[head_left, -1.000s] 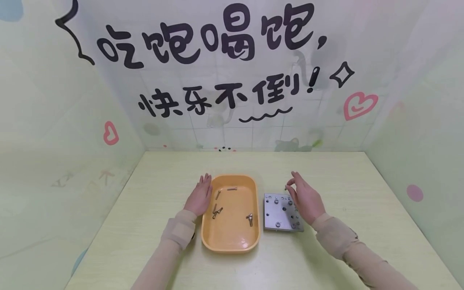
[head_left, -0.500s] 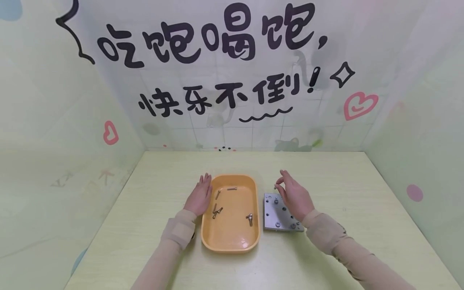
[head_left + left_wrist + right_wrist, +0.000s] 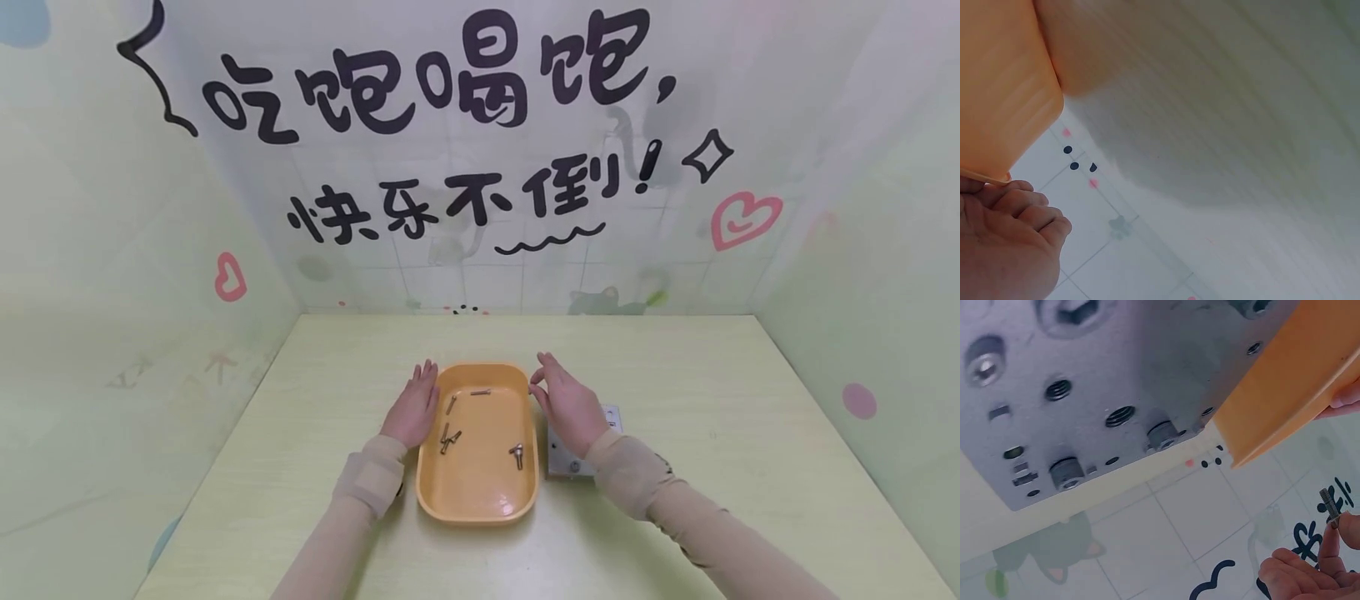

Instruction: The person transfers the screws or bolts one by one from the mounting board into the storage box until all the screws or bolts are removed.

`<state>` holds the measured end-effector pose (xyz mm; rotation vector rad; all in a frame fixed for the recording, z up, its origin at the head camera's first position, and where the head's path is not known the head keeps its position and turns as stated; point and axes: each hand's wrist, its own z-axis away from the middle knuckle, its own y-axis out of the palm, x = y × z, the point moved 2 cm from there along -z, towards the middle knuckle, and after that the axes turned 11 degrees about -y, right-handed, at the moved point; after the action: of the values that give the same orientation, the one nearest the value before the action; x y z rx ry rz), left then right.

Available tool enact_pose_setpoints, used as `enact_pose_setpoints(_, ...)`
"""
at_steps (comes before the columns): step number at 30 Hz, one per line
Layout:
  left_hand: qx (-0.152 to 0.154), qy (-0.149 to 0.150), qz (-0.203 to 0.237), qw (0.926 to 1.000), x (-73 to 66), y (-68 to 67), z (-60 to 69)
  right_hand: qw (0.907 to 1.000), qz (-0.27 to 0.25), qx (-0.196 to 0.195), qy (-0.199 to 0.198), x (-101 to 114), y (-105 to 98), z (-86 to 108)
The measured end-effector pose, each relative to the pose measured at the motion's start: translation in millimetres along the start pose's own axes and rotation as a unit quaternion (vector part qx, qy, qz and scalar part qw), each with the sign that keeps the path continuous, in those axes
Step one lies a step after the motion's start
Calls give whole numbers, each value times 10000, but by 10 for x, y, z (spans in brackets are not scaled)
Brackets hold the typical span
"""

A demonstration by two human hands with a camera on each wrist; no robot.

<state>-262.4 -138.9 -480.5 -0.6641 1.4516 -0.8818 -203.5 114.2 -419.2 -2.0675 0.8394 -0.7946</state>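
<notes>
My right hand [image 3: 572,410] pinches a small threaded screw [image 3: 1327,501] between thumb and forefinger, at the right rim of an orange tray [image 3: 480,492]. Behind and partly under that hand lies a square metal plate [image 3: 561,454] with holes; in the right wrist view, socket-head screws [image 3: 1066,474] stand in some of them. The fingers of my left hand [image 3: 411,410] lie along the tray's left rim and touch it. Inside the tray, several loose screws [image 3: 450,437] lie at the left and back, with a small cluster of screws [image 3: 518,456] at the right.
The pale wooden table [image 3: 352,350] carries the tray and the plate side by side. A printed backdrop [image 3: 480,208] stands behind the table, and more sheeting encloses it left and right.
My right hand has moved left from over the plate to the tray's right rim, carrying the screw. My left hand and the tray have stayed in place.
</notes>
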Motion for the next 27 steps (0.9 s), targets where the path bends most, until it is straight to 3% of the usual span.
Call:
enact_pose_setpoints(4, -18, 3, -10, 10000, 7, 8, 5, 9997, -109, 218, 36, 83, 56, -43)
enact_pose_setpoints(27, -91, 7, 16, 10000, -36, -16, 33, 9977, -289, 579, -183, 450, 418, -243)
